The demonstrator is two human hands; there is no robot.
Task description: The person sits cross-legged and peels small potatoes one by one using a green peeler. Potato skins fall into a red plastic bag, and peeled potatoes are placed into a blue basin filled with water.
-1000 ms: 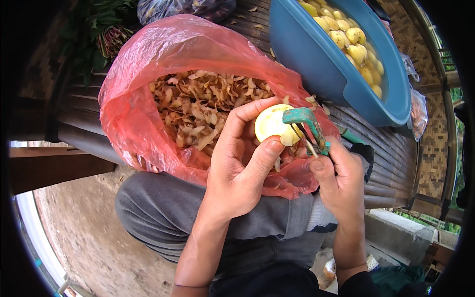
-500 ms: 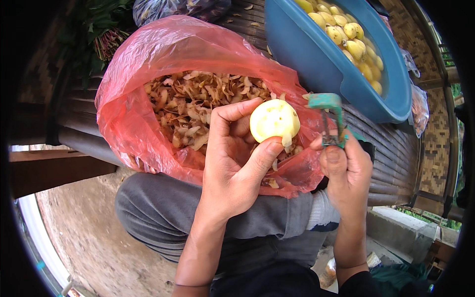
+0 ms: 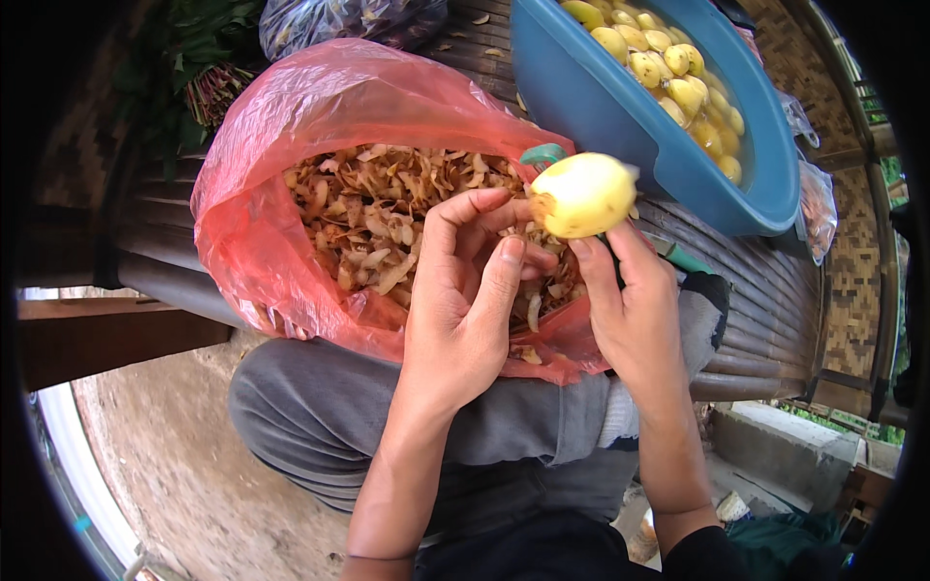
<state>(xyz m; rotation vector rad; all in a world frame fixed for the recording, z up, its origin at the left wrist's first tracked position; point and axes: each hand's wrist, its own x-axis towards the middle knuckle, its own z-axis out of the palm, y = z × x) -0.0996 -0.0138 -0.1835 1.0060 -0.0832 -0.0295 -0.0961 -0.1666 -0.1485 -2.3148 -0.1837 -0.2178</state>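
A peeled yellow potato [image 3: 584,197] is up in front of me, over the right side of the bag, slightly blurred. The thumb and forefinger of my right hand [image 3: 635,305] meet its lower edge. That hand also keeps a green peeler [image 3: 543,154], mostly hidden behind the potato. Beside the potato's left end, my left hand [image 3: 465,290] is open, thumb and fingers apart; some of its fingertips reach close to the potato, and whether they touch it I cannot tell. Below lies a red plastic bag [image 3: 262,116], its mouth spread wide, holding many brown potato peelings [image 3: 378,218].
A blue basin [image 3: 620,131] of peeled potatoes in water stands at the upper right on the bamboo slats [image 3: 775,324]. Leafy greens [image 3: 208,92] and a filled clear plastic bag [image 3: 349,21] lie at the back left. My bent leg [image 3: 320,407] borders the red bag.
The potato has moved right, out of my left hand's grasp to my right fingertips, and now shows its long side. My right hand came left with the peeler; my left fingers opened.
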